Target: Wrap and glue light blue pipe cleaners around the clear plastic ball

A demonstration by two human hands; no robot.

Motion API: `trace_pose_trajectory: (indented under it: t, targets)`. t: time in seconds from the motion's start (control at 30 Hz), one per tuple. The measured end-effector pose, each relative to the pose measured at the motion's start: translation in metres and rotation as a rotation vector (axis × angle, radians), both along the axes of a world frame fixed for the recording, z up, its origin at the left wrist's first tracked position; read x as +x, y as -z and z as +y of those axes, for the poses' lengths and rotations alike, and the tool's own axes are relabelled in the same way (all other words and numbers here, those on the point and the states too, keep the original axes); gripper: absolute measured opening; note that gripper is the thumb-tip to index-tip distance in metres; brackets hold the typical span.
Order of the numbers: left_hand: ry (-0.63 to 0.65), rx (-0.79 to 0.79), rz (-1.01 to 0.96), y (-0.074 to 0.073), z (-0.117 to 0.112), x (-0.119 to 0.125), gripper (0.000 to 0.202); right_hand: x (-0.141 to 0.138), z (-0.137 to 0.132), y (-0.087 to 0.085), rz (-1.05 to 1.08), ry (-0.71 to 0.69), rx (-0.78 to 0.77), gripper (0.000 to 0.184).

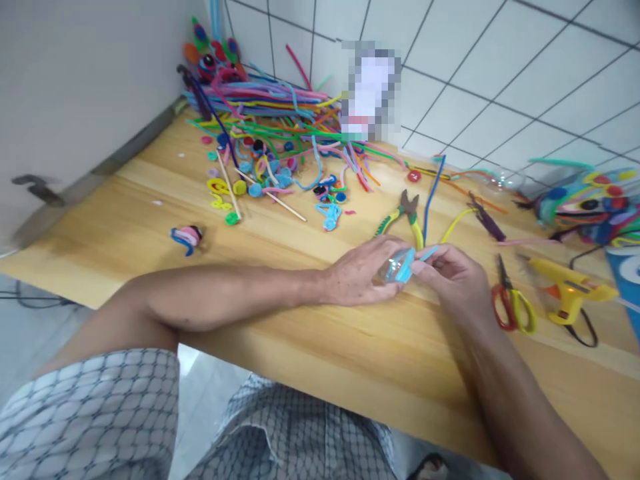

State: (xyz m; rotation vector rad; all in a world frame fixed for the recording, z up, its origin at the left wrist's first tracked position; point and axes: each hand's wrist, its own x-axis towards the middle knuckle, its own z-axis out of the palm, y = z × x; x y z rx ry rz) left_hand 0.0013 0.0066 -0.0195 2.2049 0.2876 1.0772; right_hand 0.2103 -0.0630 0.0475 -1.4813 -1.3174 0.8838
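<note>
Container (387,271) (partly hidden) | left hand (356,271): gripping it | right hand (459,275): pinching blue strip (429,253)

"What colour's the strip (406,265)?"
"Light blue, against clear plastic (387,270)."
"Pliers (410,208)?"
"Green and yellow handles (387,223)."
"Scissors (509,287)?"
"One red loop (500,312), one yellow."
"Glue gun (569,292)?"
"Yellow, with orange."
"Shirt (100,407)?"
"Pale, with a dark lattice."
"Tiles (475,60)?"
"White, dark-lined."
"Desk (300,340)?"
"Honey-coloured, streaky grain."

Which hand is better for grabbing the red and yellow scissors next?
Probably the right hand: it is nearer the scissors, though its fingers pinch a light blue strip. The left hand is farther away, holding a clear rounded piece.
</note>
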Motion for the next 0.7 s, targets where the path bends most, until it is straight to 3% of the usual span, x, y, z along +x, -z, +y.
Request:
trace_pose_trajectory:
  t: [0.7]
  targets:
    - [0.001,-0.029,-0.036,-0.0019,0.0025,0.0015,0.039,0.0026,-0.0013,-0.0014,-0.044,-0.017,-0.049,0.04]
